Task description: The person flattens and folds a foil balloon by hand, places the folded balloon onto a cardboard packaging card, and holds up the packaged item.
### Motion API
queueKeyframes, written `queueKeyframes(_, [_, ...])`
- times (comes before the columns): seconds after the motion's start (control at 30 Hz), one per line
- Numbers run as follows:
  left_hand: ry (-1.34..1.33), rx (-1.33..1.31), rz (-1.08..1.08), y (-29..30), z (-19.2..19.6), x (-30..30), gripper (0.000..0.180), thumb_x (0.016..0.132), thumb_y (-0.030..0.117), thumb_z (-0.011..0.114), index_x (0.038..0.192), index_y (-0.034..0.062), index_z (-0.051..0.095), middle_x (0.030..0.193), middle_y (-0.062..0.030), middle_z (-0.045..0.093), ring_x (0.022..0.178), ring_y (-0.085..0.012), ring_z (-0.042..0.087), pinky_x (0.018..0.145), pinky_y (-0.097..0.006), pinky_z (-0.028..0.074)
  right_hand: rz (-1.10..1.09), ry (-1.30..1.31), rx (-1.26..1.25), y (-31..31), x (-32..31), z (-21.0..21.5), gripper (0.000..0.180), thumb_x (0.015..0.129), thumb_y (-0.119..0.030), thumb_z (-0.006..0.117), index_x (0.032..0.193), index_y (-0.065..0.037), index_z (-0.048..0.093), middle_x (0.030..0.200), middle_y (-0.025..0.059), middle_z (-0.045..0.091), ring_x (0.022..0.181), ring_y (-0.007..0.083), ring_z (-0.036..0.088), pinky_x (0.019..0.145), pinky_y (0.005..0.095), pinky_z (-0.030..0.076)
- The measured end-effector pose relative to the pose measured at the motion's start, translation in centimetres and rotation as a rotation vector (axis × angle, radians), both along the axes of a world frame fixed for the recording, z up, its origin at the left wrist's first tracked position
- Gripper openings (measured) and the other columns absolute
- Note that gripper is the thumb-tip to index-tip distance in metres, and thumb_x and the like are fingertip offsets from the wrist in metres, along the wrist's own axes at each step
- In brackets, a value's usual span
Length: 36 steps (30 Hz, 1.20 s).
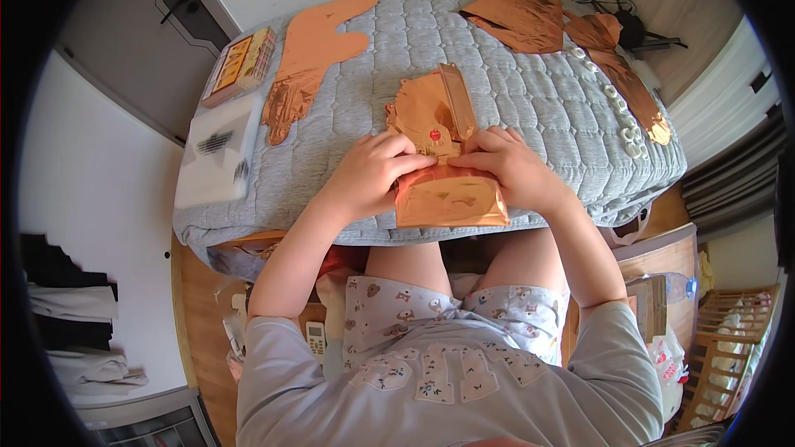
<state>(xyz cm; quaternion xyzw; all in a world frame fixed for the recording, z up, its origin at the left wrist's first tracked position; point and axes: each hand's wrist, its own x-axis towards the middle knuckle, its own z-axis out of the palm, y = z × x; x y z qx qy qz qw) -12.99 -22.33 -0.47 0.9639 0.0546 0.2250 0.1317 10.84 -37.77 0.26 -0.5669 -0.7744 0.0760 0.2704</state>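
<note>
On the near part of the bed, right in front of me, lies a folded copper-coloured foil balloon [451, 205], flat and shiny, with a small red mark on its upper part. My left hand [370, 172] grips its left side, thumb pressed on the foil. From the other side my right hand [517, 172] pinches it, the thumb pointing in toward the left one. Both thumbs meet near the middle, at a crease. Beyond the hands the foil spreads into a loose upper piece with a narrow folded strip on its right. Fingers under the foil are hidden.
The bed [414, 29] has a quilted grey cover. A flat foil balloon [310, 50] lies far left, more copper foil [517, 21] far right. Small white rolls [621, 108] line the right side. A stack of packets [240, 66] and a whitish plastic bag [217, 149] rest at left.
</note>
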Motion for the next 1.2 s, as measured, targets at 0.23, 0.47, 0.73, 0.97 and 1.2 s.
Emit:
queueKeyframes(0.23, [-0.108, -0.305, 0.029, 0.5, -0.2, 0.4, 0.021, 0.089, 0.017, 0.075, 0.109, 0.0123, 0.077, 0.094, -0.0075, 0.072, 0.089, -0.0319, 0.069, 0.077, -0.044, 0.053, -0.309, 0.386, -0.359, 0.9, -0.5, 1.7, 0.033, 0.094, -0.027, 0.074, 0.112, 0.001, 0.070, 0.103, 0.0132, 0.071, 0.087, 0.0229, 0.066, 0.082, 0.0358, 0.052])
queueKeyframes(0.47, [-0.137, -0.608, 0.385, 1.0, -1.0, 1.1, 0.072, 0.096, 0.029, 0.073, 0.152, 0.0003, 0.037, 0.088, -0.0148, 0.074, 0.077, -0.0270, 0.072, 0.069, -0.034, 0.054, -0.527, 0.557, -0.207, 3.7, -0.2, -0.7, 0.040, 0.100, -0.033, 0.068, 0.116, 0.003, 0.066, 0.091, 0.0061, 0.071, 0.081, 0.0126, 0.063, 0.073, 0.0309, 0.050])
queueKeyframes(0.73, [-0.184, -0.647, 0.417, -0.1, -0.3, 0.8, 0.083, 0.094, 0.014, 0.075, 0.160, 0.0021, 0.026, 0.092, -0.0104, 0.070, 0.077, -0.0140, 0.067, 0.071, -0.029, 0.053, -0.647, 0.428, -0.188, 4.5, -1.4, 0.1, 0.058, 0.096, -0.034, 0.070, 0.140, 0.000, 0.052, 0.090, 0.0169, 0.074, 0.079, 0.0252, 0.071, 0.074, 0.0362, 0.053])
queueKeyframes(0.97, [-0.104, -0.616, 0.403, 0.2, -0.3, 0.6, 0.084, 0.092, 0.015, 0.076, 0.160, 0.0028, 0.028, 0.098, -0.0103, 0.068, 0.078, -0.0184, 0.066, 0.075, -0.033, 0.055, -0.677, 0.281, -0.095, 4.8, -1.7, -0.9, 0.072, 0.094, -0.032, 0.072, 0.151, -0.002, 0.041, 0.092, 0.0218, 0.073, 0.085, 0.0335, 0.072, 0.077, 0.0396, 0.054])
queueKeyframes(1.2, [-0.042, -0.720, 0.356, 0.2, 0.0, 0.0, 0.084, 0.091, 0.008, 0.075, 0.161, 0.0063, 0.028, 0.109, -0.0104, 0.065, 0.083, -0.0162, 0.065, 0.077, -0.031, 0.056, -0.686, 0.269, -0.148, 5.1, -2.0, -0.5, 0.075, 0.094, -0.034, 0.072, 0.153, -0.002, 0.038, 0.104, 0.0275, 0.072, 0.100, 0.0415, 0.070, 0.087, 0.0452, 0.053])
